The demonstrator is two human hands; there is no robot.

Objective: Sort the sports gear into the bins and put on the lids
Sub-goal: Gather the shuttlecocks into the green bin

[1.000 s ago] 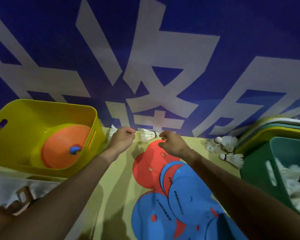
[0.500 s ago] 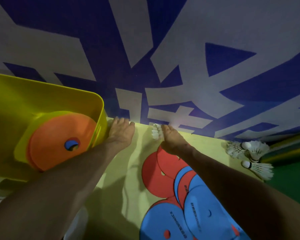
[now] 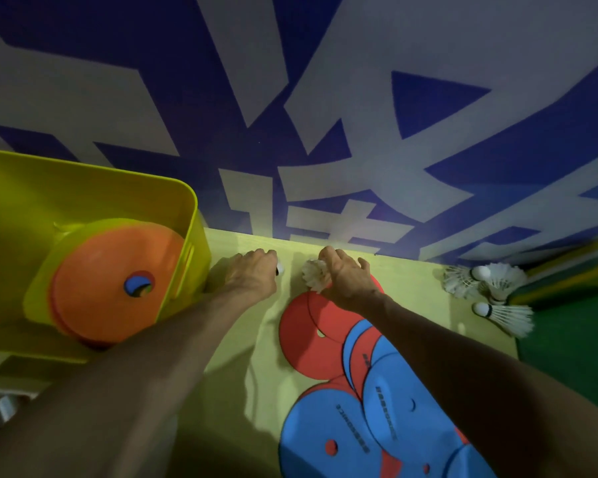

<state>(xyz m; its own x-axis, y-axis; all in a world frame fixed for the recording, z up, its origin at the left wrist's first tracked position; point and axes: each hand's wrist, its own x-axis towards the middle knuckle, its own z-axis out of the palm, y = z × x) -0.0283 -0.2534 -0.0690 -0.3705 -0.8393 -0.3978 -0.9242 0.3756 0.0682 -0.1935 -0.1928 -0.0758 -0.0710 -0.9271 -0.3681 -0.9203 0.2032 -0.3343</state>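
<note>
Just above the middle of the frame, both of the person's hands rest knuckles-up on the pale tabletop (image 3: 411,281), close to its far edge where it meets a blue wall with large white lettering (image 3: 325,98). The left hand (image 3: 252,276) has its fingers bent down toward the surface. At its thumb side pokes the rounded white cork of a hidden shuttlecock (image 3: 279,269), the rest of which lies under the palm, so the hand appears to be curled around it. Just to the right, and apart from it, the right hand (image 3: 346,281) curls its fingers and thumb around a white shuttlecock (image 3: 312,276), whose feathers fan out toward the left hand. Below that hand, overlapping red discs (image 3: 308,332) lie flat on the table, and blue discs (image 3: 325,432) lie over them toward the bottom centre. At the left of the frame stands a yellow bin (image 3: 83,188), touching the table's far edge, with orange discs (image 3: 111,281) leaning inside it. Blue shows through their centre hole. At the right, three loose shuttlecocks (image 3: 497,277) lie together on the table, just beside a green bin (image 3: 567,346) at the right edge. Behind them sit stacked lids (image 3: 567,274) with yellow and green edges, too blurred to count.
</note>
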